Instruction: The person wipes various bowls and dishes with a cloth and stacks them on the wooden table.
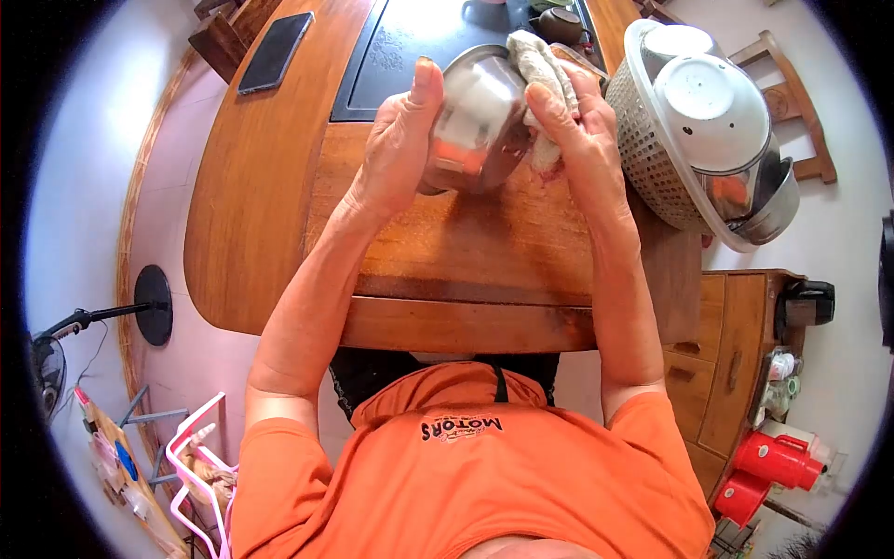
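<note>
Above the wooden table I hold a shiny stainless steel bowl (480, 112), tilted on its side. My left hand (400, 140) grips its left side, thumb up along the outer wall and the other fingers hidden behind. A pale, wrinkled cloth (540, 70) is bunched in my right hand (582, 121), closed around it. The cloth lies against the bowl's right rim. What the right fingertips do behind the cloth is hidden.
On the right, a white perforated basket (652, 158) holds several bowls, a white one (703, 107) upside down. A black tray (396, 56) and a phone (277, 54) lie on the table (251, 224). A dark teapot (559, 26) stands at the back.
</note>
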{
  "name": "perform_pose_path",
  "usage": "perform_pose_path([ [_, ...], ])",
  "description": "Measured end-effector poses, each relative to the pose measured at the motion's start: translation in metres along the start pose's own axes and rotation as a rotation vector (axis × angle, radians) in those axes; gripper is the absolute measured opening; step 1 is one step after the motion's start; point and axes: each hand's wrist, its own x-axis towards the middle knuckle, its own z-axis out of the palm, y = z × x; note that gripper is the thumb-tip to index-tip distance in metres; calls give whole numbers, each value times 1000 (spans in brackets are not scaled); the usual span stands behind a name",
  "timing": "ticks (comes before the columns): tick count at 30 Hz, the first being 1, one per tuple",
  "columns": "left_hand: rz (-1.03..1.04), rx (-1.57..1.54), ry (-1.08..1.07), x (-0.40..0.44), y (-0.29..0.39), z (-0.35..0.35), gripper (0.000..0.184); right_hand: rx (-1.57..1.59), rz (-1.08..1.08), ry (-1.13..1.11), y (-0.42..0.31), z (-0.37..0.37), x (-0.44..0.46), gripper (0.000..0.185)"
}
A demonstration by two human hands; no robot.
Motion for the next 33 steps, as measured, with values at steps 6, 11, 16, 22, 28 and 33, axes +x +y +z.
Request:
perform_pose_path([
  [6,25,-126,192,6,-8,-2,72,-581,-743,44,-15,45,-6,53],
  [11,-134,-576,276,6,10,-16,75,-759,-823,-29,0,76,-32,38],
  [16,-25,-869,463,26,10,-33,63,-661,-793,45,28,57,-23,34],
  [22,18,-1256,-436,37,-23,-77,56,-497,-428,128,59,29,-13,48],
  [28,-145,-696,70,24,-2,-42,40,464,118,142,42,5,-5,44],
  [33,-151,-595,58,20,0,-37,40,243,-38,303,24,1,-8,42],
])
